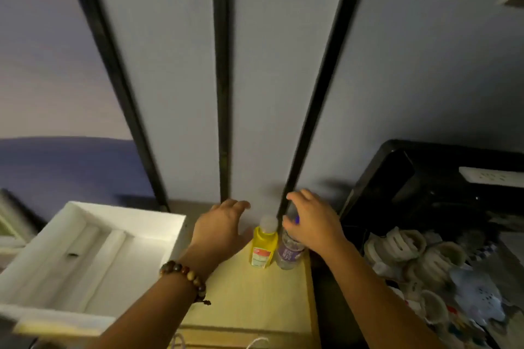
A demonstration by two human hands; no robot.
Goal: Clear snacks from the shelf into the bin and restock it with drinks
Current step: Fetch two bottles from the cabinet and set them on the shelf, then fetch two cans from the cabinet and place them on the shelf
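Two drink bottles stand side by side at the back of a pale wooden shelf top [249, 300]: a yellow bottle [263, 246] with a white cap and a clear bottle [289, 252] with a purple label. My right hand [309, 224] hovers over the clear bottle's cap with fingers curled and apart; whether it touches the cap I cannot tell. My left hand [224, 224], with a bead bracelet on its wrist, is spread open just left of the yellow bottle, holding nothing.
A white open bin [85, 249] sits to the left of the shelf. To the right stands a black frame [397, 167] over a heap of packaged items [425, 263]. A grey wall with black vertical strips [222, 93] rises behind.
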